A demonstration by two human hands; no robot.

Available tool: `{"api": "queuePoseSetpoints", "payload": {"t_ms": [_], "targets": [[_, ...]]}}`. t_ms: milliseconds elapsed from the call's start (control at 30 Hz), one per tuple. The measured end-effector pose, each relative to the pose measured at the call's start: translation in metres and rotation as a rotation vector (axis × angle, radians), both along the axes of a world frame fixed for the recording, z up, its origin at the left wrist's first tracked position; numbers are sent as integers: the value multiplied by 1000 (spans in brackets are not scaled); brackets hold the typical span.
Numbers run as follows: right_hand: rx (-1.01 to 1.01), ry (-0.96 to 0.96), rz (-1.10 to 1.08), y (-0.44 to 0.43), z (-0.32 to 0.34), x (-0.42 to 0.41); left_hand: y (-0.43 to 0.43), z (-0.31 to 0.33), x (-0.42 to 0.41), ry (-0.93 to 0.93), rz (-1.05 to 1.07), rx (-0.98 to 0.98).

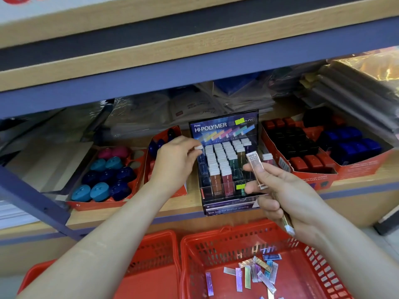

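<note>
A clear display box (228,203) labelled HI-POLYMER stands on the wooden shelf, filled with rows of slim erasers with white tips (218,156). My left hand (174,160) reaches to the box's left column and pinches the white tip of one eraser (198,147). My right hand (280,190) is in front of the box's right side, holding a pinkish metallic eraser (255,165) upright between thumb and fingers. A second slim eraser (288,228) is tucked lower in the same hand, its white end pointing down.
A red basket (194,240) below holds several loose metallic erasers (254,272); another red basket (155,251) sits left of it. Red trays of round sharpeners (103,180) and blue, red and black boxes (313,147) flank the display. Plastic-wrapped stock (356,89) is piled behind.
</note>
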State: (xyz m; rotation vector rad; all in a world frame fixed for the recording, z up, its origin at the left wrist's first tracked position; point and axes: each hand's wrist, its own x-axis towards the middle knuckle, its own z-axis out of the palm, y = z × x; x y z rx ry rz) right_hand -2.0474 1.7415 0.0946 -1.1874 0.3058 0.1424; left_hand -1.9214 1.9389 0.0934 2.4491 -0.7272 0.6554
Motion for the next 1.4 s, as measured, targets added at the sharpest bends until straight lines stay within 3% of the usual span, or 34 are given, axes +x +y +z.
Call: {"api": "queuePoseSetpoints", "payload": {"t_ms": [167,300,600,933,1033,1133,1233,1333,1400], "targets": [[-6,41,16,1,-2,1,2,3,-1,177,78,-133],[72,108,-4,1,-7,9,5,6,-4,256,55,-72],[189,83,-12,-2,-15,17,5,9,2,229,19,92],[215,29,-70,3,0,5,-8,-6,-5,69,31,239],[270,18,-136,5,0,6,-7,-2,-11,76,76,155],[362,5,-180,6,2,6,-11,13,-36,71,101,-64],[417,-28,-226,9,5,4,-32,22,-88,407,-2,-297],[426,-68,-271,13,6,3,-56,14,-133,825,-144,-350],[437,-76,-280,14,6,1,-64,5,-146,947,-169,-503]]}}
